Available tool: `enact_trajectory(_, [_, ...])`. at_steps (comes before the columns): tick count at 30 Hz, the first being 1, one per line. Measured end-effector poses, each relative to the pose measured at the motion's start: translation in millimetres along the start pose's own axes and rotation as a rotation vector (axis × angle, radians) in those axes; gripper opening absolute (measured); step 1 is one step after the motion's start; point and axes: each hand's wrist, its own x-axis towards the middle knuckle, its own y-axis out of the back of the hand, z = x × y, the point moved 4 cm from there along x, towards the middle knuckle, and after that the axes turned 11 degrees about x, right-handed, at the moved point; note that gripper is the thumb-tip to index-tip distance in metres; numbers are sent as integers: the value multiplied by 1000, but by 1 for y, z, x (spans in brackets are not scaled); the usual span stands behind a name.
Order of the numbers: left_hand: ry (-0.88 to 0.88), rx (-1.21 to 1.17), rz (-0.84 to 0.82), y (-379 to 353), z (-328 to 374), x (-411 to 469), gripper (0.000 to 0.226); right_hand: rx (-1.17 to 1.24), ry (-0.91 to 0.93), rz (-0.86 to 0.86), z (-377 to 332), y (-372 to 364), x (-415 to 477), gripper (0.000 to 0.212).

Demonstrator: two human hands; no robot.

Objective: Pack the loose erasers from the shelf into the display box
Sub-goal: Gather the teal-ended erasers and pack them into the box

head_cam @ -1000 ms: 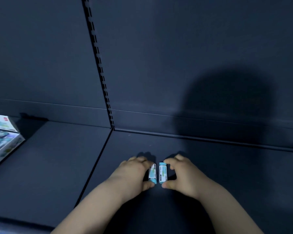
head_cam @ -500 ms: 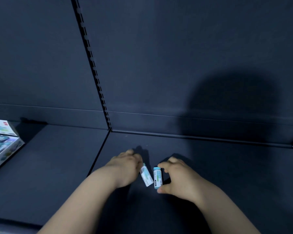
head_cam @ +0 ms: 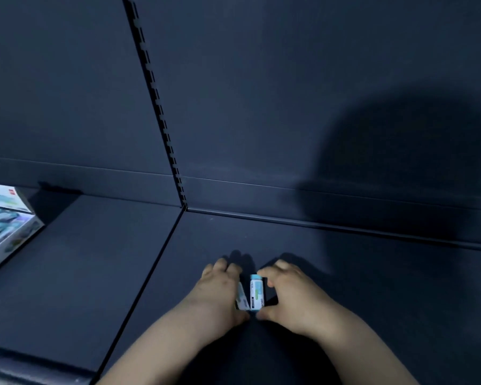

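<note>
Item: two sleeved erasers on the shelf (head_cam: 289, 245). My left hand (head_cam: 220, 295) pinches one eraser (head_cam: 242, 300); my right hand (head_cam: 289, 295) pinches the other (head_cam: 256, 293). Display box (head_cam: 3, 232) far left. Risk: slick sleeves slipping in transit.

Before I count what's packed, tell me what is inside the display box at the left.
Inside the box lie pale blue and white packs, likely erasers, blurred. The frame edge cuts off its left part, so the count and any room left stay unseen.
</note>
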Motion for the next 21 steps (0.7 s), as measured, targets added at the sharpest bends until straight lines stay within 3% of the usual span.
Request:
enact_trajectory(6, [-126,-156,137,-1,-9,-4,74,1,44,37,-11,5,-3,56])
enact_trajectory(10, [-171,-236,272,0,-37,-13,73,70,72,130,-35,2,-2,65])
enact_trajectory(15, [-267,-353,433,12,-86,-34,54,77,53,141,-78,-27,10,66])
enact_trajectory(21, [-300,-143,511,12,-194,-68,57,169,4,268,-154,-104,38,66])
